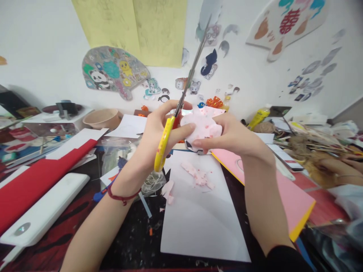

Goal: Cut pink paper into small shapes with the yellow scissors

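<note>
Between my hands is a piece of pale pink paper (202, 122) with small red spots. A bit of a dark-lined drawing shows at its lower edge. My left hand (154, 134) has yellow-handled scissors (165, 145) hooked on it, blades pointing up and away from the paper, and its thumb presses on the paper. From the other side, my right hand (231, 134) pinches the paper between thumb and fingers. Below lies a white sheet (205, 223) with spotted pink scraps (198, 176) on it. More pink cuttings (168, 190) lie at its left edge.
To the left are a white power bank (45, 207) with a cable, a red strip (48, 179) and a bowl (102, 118). A pink and yellow folder (272, 185) lies right. Beyond it are a phone (286, 156) and another person's arm (337, 170). A wall with stickers stands behind.
</note>
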Available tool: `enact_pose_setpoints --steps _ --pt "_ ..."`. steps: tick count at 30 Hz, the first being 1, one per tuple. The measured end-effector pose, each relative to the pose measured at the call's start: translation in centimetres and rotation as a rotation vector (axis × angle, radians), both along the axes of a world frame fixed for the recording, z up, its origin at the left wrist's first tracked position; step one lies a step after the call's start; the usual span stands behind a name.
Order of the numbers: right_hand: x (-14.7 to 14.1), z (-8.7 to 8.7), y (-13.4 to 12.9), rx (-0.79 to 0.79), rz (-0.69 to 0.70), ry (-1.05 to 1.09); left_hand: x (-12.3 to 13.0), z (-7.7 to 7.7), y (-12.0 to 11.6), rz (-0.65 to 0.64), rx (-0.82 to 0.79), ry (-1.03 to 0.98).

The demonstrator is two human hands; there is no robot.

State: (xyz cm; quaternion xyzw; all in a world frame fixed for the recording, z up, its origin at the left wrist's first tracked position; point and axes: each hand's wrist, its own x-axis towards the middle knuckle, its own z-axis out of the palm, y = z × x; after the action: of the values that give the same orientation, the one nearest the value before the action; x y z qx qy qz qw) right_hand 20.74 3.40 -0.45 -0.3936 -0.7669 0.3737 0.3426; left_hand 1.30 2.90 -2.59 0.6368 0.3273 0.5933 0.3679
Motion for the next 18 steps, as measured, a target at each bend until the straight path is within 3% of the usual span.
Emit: enact_pose_setpoints --steps 8,18 --pt "-0.07 -0.52 0.30 -0.017 0.028 0.004 0.07 -0.06 -0.01 0.005 -0.017 0.008" --pt "0.07 -0.33 0.07 0.034 -0.034 -0.057 0.21 -0.07 -0.24 -0.002 -0.002 0.028"
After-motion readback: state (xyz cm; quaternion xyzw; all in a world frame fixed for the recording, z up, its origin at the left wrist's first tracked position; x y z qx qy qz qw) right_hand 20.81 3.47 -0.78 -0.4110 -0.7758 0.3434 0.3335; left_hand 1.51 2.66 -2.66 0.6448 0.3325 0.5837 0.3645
